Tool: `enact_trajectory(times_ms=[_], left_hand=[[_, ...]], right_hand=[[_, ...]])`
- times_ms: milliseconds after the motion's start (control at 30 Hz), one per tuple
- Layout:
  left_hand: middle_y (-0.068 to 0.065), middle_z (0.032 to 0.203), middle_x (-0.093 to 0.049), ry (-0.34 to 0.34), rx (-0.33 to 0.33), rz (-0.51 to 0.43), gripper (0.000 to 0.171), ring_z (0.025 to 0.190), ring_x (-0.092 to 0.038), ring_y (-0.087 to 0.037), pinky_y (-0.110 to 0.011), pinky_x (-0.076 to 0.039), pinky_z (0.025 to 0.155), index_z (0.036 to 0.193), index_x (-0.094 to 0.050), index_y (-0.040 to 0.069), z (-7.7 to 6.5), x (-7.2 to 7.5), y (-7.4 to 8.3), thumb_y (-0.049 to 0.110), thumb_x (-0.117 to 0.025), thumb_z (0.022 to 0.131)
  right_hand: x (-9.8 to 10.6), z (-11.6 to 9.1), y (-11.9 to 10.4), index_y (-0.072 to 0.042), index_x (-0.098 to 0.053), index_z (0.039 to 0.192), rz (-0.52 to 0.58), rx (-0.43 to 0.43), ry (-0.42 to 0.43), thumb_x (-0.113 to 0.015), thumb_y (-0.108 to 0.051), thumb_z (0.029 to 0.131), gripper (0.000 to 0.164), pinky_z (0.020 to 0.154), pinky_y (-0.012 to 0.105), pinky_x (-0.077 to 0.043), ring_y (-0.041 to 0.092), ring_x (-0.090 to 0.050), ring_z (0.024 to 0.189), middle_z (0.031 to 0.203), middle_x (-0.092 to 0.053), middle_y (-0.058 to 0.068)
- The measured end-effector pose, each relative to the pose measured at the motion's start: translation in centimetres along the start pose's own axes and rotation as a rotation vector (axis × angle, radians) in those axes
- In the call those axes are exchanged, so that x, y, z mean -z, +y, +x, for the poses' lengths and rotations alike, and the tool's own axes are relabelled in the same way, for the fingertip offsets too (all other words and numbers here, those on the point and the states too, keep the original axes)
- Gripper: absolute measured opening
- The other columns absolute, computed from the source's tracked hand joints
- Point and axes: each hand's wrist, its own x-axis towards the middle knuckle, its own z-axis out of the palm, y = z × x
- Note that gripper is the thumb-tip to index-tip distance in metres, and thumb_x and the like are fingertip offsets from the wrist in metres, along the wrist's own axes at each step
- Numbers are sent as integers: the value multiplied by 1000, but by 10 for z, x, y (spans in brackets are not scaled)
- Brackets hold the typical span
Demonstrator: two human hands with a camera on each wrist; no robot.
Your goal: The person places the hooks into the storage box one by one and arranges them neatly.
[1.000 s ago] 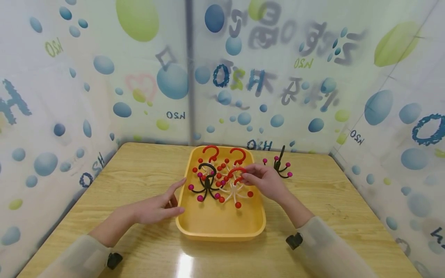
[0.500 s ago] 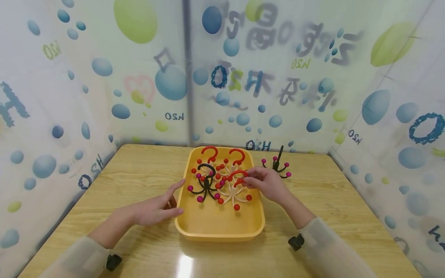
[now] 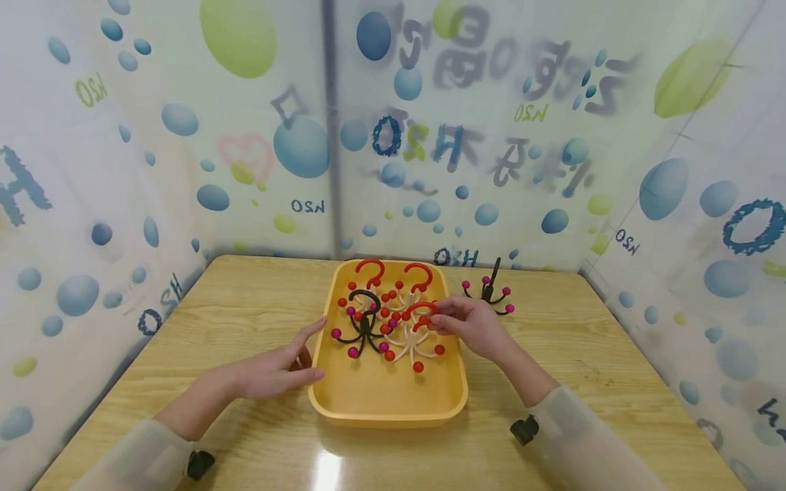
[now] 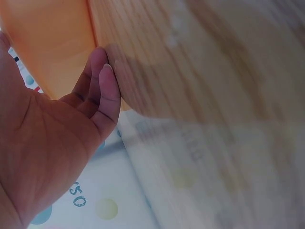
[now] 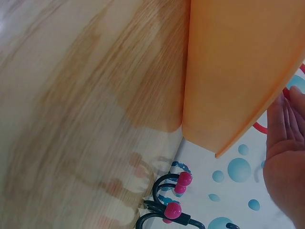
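A yellow tray (image 3: 387,399) holds several claw-like scalp massagers with hooked handles. My right hand (image 3: 475,326) reaches over the tray's right rim and pinches the red hooked handle of the nearest white scalp massager (image 3: 413,335), whose splayed legs end in red balls. To its left stands a black scalp massager (image 3: 366,324) with magenta balls. Two more red-handled ones, a left massager (image 3: 371,271) and a right massager (image 3: 420,274), are at the tray's far end, their legs overlapping. My left hand (image 3: 273,368) rests against the tray's left side, fingers relaxed along the outer wall (image 4: 52,43).
Another black scalp massager (image 3: 488,293) with magenta balls lies on the wooden table (image 3: 571,382), right of the tray near the back edge. Printed curtain walls (image 3: 430,170) close off the back and both sides.
My right hand has lowered the nearest red-handled scalp massager slightly into the tray, and holds nearly still over the last half second. The left hand stays at the tray's side.
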Motion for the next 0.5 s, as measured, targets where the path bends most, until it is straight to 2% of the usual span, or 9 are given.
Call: enact_trajectory(times_ms=[167, 367, 500], left_hand=[[-6, 117, -65, -1, -5, -9, 97, 100, -64, -16, -32, -55, 88, 178, 3, 24, 0, 0, 1, 51, -62, 111], [-6, 117, -65, -3, -16, -13, 97, 101, -64, -16, -32, -55, 88, 178, 4, 26, -1, 0, 2, 50, -62, 111], [-6, 117, -65, -6, -18, -16, 96, 101, -64, -17, -33, -55, 88, 178, 4, 26, -1, 0, 1, 49, -62, 111]], right_hand=[[8, -4, 1, -2, -76, 130, -9, 13, 9, -77, -14, 105, 28, 90, 35, -68, 35, -81, 109, 121, -81, 17], [28, -9, 11, -2, -74, 133, -22, 15, 60, -77, -17, 105, 32, 96, 45, -66, 28, -81, 108, 130, -78, 20], [48, -12, 22, -1, -73, 134, -35, 13, 102, -75, -19, 106, 34, 95, 41, -67, 23, -81, 107, 130, -77, 22]])
